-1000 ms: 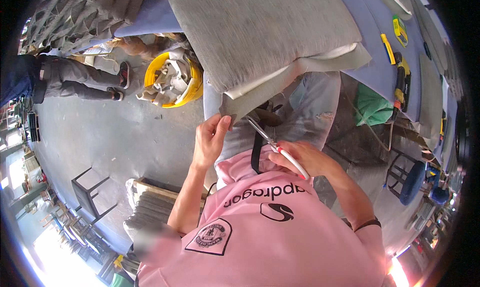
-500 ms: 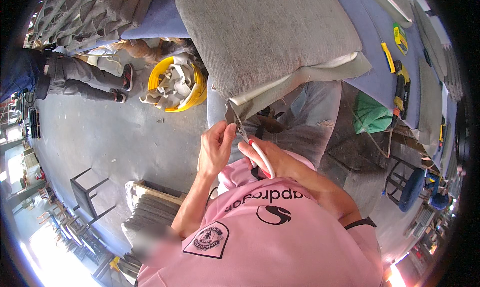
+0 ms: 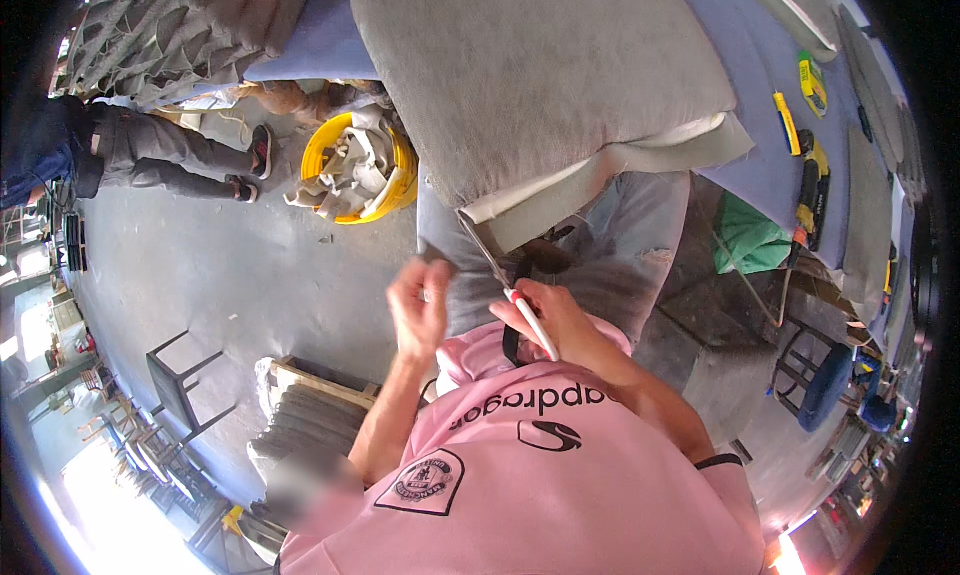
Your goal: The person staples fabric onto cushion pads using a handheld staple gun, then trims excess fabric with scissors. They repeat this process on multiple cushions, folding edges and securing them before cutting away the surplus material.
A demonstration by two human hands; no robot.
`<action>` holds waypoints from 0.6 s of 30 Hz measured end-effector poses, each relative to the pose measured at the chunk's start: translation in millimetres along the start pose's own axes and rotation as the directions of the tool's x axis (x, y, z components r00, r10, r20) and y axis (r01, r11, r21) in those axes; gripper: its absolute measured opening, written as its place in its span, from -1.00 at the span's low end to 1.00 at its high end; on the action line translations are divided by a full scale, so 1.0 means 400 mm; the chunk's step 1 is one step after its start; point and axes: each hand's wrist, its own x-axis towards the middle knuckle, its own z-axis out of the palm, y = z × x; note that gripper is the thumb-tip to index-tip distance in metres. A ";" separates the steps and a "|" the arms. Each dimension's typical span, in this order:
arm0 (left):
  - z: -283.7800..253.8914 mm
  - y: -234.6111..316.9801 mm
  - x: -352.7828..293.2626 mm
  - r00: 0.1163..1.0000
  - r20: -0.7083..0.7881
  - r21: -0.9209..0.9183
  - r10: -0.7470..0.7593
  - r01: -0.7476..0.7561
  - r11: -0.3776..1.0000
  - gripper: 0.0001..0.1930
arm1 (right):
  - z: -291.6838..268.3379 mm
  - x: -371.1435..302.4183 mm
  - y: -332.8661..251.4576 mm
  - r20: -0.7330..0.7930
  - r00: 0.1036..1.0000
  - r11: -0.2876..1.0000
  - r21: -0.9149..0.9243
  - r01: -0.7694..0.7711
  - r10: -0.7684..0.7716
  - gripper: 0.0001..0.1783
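Observation:
A grey fabric-covered seat cushion [image 3: 545,85] sits before me, its near edge showing a pale layer and a loose fabric flap [image 3: 560,200]. My right hand [image 3: 560,323] grips scissors [image 3: 530,317] with white and red handles. Their blades point up to the cushion's near left corner and look nearly closed. My left hand [image 3: 418,307] is off to the left, apart from the cushion, fingers pinched. A small dark fabric scrap [image 3: 437,259], blurred, seems to show at its fingertips.
A yellow bucket [image 3: 408,180] of fabric offcuts stands on the floor, near a person's legs [image 3: 170,160]. On the blue-covered table [image 3: 740,85] lie a yellow-handled tool [image 3: 786,123], a tape measure [image 3: 812,83] and a yellow-black power tool [image 3: 813,190]. Stacked grey pieces [image 3: 310,415] are at lower left.
My left hand has come away from the cushion corner, down and left, and the small flap it held there is gone from the corner. The scissors have moved slightly down and right.

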 end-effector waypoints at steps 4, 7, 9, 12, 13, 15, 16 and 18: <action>-0.211 -0.262 0.260 0.964 -0.263 0.106 -0.034 0.064 0.992 -0.66 | -0.105 -0.075 0.002 -0.055 0.997 0.991 -0.128 0.041 -0.048 -0.40; -0.292 -0.288 0.380 0.966 -0.257 0.734 0.038 0.169 0.658 -0.21 | -0.167 -0.113 0.065 -0.054 0.991 0.980 -0.169 0.108 -0.119 -0.43; -0.263 -0.216 0.395 0.997 0.065 0.812 0.037 -0.074 0.579 -0.02 | -0.194 -0.142 0.123 -0.176 0.939 0.934 -0.261 0.245 -0.296 -0.58; -0.134 -0.182 0.287 0.799 0.593 0.058 -0.097 0.078 0.995 -0.20 | -0.253 -0.195 0.071 -0.265 0.962 0.998 -0.019 0.062 -0.065 -0.48; -0.072 -0.258 0.235 0.808 0.589 -0.078 0.010 0.044 0.996 -0.26 | -0.251 -0.193 0.067 -0.284 0.958 0.969 0.243 0.039 0.033 -0.49; 0.113 0.087 0.181 0.731 0.679 -0.262 -0.076 0.338 0.904 -0.41 | -0.245 -0.170 0.082 -0.418 0.907 0.935 0.341 0.098 0.057 -0.50; 0.109 0.079 0.196 0.789 0.610 -0.359 -0.077 0.362 0.860 -0.45 | -0.244 -0.163 0.075 -0.471 0.879 0.914 0.382 0.136 0.066 -0.51; 0.061 0.023 0.229 0.888 0.443 -0.553 -0.126 0.381 0.741 -0.52 | -0.246 -0.161 0.046 -0.491 0.871 0.905 0.381 0.188 0.026 -0.56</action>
